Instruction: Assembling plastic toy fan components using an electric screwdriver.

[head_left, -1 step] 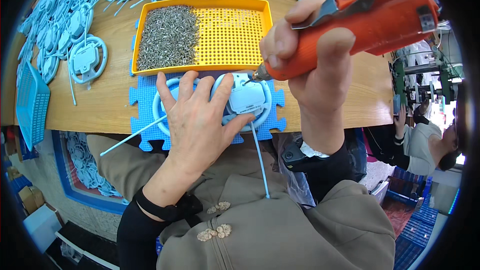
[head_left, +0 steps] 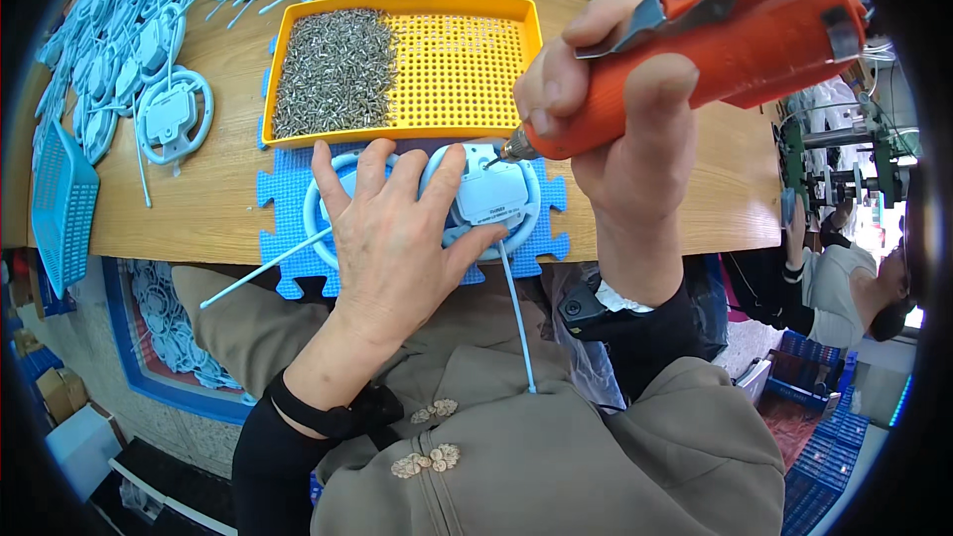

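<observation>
My right hand (head_left: 645,154) is wrapped round a red electric screwdriver (head_left: 740,45), which slants down to the left. Its bit meets the upper part of a light blue plastic ring-shaped piece (head_left: 491,201) with a boxy centre and a thin cord. Spread fingers of my left hand (head_left: 392,228) lie over this piece's left side and over a second light blue ring (head_left: 312,213), mostly covered by the hand. Both pieces rest on a blue foam mat (head_left: 283,189). Whether a screw sits under the bit is too small to tell.
A yellow perforated tray (head_left: 462,65) stands just beyond the mat, with many small metal screws (head_left: 333,74) on its left side. Similar blue pieces (head_left: 174,117) pile up along the far and left table. A blue basket (head_left: 65,208) leans at the left edge. Another person (head_left: 844,278) is at the right.
</observation>
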Available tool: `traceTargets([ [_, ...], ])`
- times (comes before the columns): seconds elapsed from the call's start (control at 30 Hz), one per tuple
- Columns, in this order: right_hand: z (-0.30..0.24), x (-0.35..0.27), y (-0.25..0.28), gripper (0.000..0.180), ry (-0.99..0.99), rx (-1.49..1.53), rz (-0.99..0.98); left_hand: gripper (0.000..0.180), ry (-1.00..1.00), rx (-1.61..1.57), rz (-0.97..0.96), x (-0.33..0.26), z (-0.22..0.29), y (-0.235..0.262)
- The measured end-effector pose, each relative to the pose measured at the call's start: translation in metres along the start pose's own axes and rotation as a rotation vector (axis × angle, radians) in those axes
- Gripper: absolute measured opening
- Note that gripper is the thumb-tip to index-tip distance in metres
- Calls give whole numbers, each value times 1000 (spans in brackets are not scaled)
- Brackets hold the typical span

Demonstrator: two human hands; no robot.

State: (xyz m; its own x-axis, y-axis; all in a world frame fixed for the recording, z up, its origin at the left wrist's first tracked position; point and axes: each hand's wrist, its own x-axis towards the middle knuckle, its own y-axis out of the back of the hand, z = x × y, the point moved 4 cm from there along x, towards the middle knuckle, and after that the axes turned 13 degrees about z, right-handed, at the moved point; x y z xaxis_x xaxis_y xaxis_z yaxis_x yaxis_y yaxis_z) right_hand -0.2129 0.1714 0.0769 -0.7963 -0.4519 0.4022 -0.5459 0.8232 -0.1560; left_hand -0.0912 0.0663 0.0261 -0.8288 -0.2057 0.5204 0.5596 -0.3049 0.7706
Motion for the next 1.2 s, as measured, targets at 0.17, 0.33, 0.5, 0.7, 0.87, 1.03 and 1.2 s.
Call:
traceTargets([
  [0.17, 2, 3, -4, 56, 39, -28, -31, 58, 5, 0, -8, 0, 0, -1],
  [0.33, 7, 7, -9, 51, -1, 35, -71, 57, 23, -5, -13, 3, 0, -3],
  [0.5, 11, 15, -6, 53, -52, 43, -65, 56, 16, 10, -4, 7, -1, -3],
  [0.7, 4, 51, 27, 47, 219, -8, 114, 62, 24, -5, -22, 9, 11, -2],
  [0.87, 39, 81, 47, 32, 204, 103, 279, 74, 54, 15, -25, 7, 0, 15],
  [1.03, 50, 91, 46, 32, 169, 127, 293, 75, 191, 179, -82, -8, -44, 48],
  [1.2, 62, 93, 50, 34, 164, 137, 300, 74, 219, 95, -165, -24, -60, 39],
])
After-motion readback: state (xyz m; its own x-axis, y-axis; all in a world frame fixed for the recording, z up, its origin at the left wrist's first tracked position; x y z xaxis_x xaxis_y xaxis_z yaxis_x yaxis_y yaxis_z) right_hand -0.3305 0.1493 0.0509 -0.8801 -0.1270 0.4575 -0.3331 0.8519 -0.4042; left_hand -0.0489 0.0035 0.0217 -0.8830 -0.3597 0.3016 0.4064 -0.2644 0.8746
